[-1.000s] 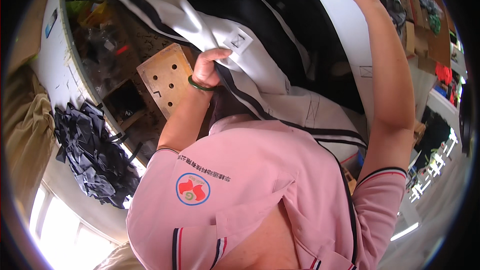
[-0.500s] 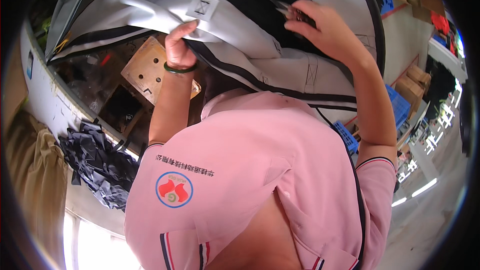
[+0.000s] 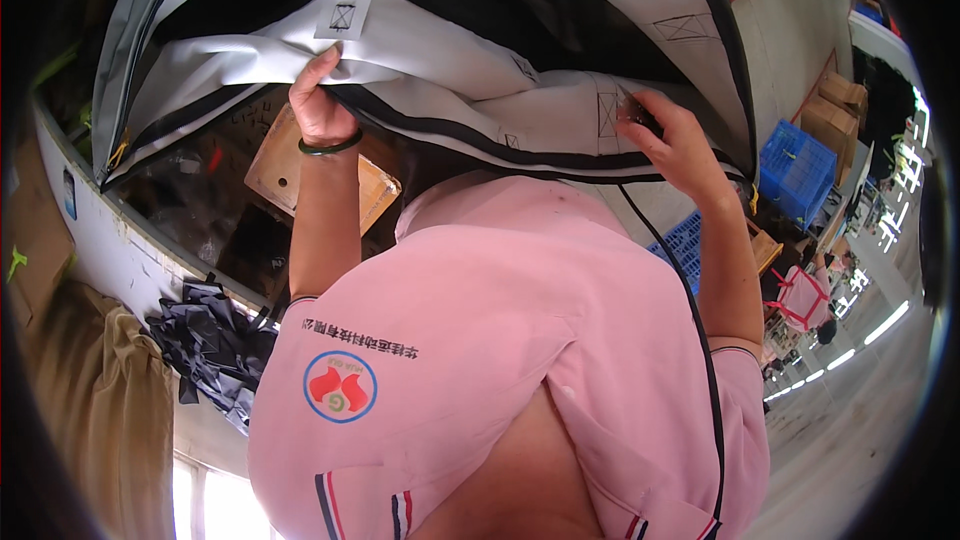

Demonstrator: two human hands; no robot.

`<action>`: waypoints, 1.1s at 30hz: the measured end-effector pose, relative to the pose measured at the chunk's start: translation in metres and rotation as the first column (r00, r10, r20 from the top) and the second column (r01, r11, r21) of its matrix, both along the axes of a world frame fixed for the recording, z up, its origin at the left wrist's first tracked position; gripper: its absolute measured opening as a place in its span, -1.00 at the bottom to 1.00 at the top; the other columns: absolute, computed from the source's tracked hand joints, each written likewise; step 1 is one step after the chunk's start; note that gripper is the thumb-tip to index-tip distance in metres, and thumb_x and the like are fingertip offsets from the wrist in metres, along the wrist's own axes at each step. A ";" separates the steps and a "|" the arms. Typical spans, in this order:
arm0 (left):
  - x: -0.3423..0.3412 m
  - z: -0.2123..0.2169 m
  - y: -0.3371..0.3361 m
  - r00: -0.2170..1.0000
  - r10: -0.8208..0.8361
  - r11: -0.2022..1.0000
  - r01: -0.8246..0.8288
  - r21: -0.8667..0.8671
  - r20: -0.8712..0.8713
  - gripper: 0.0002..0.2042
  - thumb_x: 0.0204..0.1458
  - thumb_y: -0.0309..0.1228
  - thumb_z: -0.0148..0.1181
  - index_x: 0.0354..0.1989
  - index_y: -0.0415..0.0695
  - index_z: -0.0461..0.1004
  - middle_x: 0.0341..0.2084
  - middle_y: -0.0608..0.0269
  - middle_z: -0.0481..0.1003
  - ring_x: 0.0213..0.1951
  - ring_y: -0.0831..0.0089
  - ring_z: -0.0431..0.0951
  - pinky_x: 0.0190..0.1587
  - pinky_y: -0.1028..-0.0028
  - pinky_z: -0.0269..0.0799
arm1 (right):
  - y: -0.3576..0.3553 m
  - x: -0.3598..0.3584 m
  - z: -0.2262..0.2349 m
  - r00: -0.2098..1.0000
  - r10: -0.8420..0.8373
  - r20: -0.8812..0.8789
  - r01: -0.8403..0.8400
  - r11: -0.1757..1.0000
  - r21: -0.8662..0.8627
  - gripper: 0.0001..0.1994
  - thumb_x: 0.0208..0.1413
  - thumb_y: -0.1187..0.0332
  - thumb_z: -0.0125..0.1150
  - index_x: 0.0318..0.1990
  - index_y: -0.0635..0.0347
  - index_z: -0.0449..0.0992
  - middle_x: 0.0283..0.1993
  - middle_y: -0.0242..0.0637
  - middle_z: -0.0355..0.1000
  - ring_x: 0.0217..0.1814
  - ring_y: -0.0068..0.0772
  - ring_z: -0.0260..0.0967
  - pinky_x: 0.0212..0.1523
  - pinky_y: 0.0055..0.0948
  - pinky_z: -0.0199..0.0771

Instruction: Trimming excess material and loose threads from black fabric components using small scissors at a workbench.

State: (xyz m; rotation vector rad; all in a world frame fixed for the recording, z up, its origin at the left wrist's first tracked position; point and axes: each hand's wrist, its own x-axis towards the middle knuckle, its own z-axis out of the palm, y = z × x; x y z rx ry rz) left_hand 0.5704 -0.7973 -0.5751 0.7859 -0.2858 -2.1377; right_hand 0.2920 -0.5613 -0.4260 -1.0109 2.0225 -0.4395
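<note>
A large bag of white coated fabric (image 3: pixel 440 55) with dark lining and black edging along its rim lies spread open before me. My left hand (image 3: pixel 322 105), with a dark green bangle at the wrist, pinches the near rim, thumb on top just below a white stitched patch (image 3: pixel 342 17). The fingers beneath are partly hidden by the fabric. Toward the rim's right part, my right hand (image 3: pixel 675 145) is closed around small thread snips (image 3: pixel 640 115), their pointed tip beside a stitched cross-box. Most of the snips' handle is hidden in the palm.
Under the bag at left is a wooden block with holes (image 3: pixel 275 175). Dark fabric strips (image 3: pixel 215 350) hang in a heap beside the table edge (image 3: pixel 130 225). Blue plastic crates (image 3: pixel 797 170) and cardboard boxes (image 3: pixel 835 120) stand at right. Another person (image 3: pixel 805 295) is in the far background.
My right hand, with the snips, has come down and right from over the dark interior to the bag's near rim. My left hand keeps its hold, appearing slightly further left.
</note>
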 end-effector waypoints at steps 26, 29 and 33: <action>-0.008 0.042 0.012 0.991 -0.132 0.987 0.133 0.087 -0.023 -0.65 -0.05 -0.46 0.11 -0.05 -0.28 0.38 -0.19 0.08 0.49 -0.11 0.21 0.48 0.04 0.24 0.35 | -0.126 0.105 -0.036 0.988 0.152 -0.003 -0.144 0.929 -0.341 -0.70 0.07 0.18 0.22 -0.38 0.27 0.37 -0.56 -0.12 0.34 -0.58 -0.23 0.25 -0.50 -0.40 0.28; -0.005 0.037 0.010 0.989 -0.147 0.980 0.149 0.133 -0.018 -0.64 -0.04 -0.46 0.09 -0.03 -0.29 0.36 -0.17 0.06 0.48 -0.10 0.20 0.47 0.06 0.24 0.34 | -0.147 0.109 -0.037 0.974 0.214 -0.070 -0.225 0.925 -0.305 -0.62 0.06 0.08 0.20 -0.42 0.28 0.36 -0.57 -0.06 0.36 -0.57 -0.06 0.26 -0.50 -0.30 0.28; -0.003 0.037 0.011 0.984 -0.171 0.975 0.176 0.136 -0.047 -0.65 -0.04 -0.47 0.07 -0.04 -0.30 0.36 -0.17 0.05 0.48 -0.10 0.19 0.47 0.06 0.24 0.33 | -0.164 0.105 -0.040 0.962 0.248 -0.113 -0.271 0.917 -0.292 -0.59 0.06 0.03 0.18 -0.45 0.28 0.36 -0.58 -0.06 0.36 -0.56 -0.05 0.28 -0.49 -0.28 0.29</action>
